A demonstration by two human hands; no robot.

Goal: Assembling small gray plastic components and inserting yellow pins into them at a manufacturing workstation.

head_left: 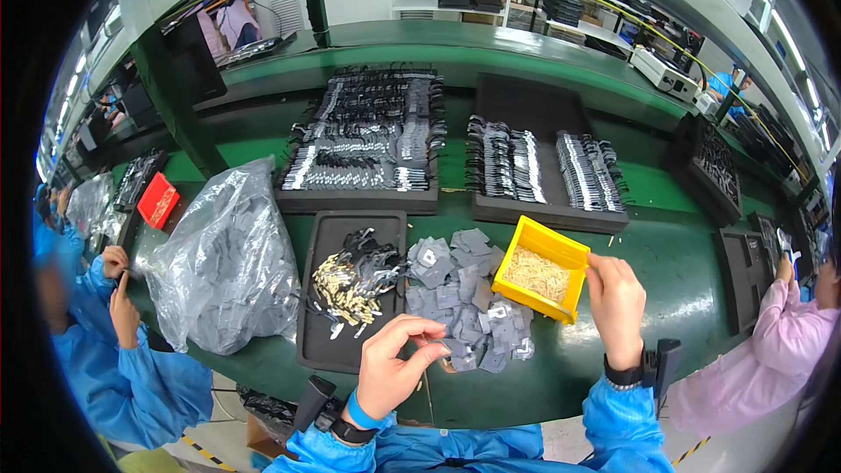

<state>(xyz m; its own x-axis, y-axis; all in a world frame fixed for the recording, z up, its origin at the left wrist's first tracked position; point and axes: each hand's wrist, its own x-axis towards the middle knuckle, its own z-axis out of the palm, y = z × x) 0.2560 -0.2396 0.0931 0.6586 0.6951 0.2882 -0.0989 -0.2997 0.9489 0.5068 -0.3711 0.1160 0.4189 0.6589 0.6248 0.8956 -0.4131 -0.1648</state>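
Note:
My left hand (pixel 399 368) is closed in a pinch at the near left edge of a pile of flat grey pieces (pixel 469 302); whatever sits between its fingertips is too small to make out. Just beyond the pile's right side stands a yellow bin (pixel 568 307), tilted in view and holding many small pale, sliver-like parts (pixel 536 273). My right hand (pixel 616 302) is at the bin's right rim with bent fingers drawn together, and what they hold is hidden. Left of the pile, a black tray (pixel 324 346) carries a heap of black cable-like parts with gold-coloured ends (pixel 350 285).
A large clear plastic bag (pixel 228 263) of grey pieces stands at left. Two black foam trays (pixel 363 201) (pixel 547 215) with rows of parts lie at the back. A red bin (pixel 158 200) is farther left. Co-workers sit at left (pixel 131 368) and right (pixel 762 350).

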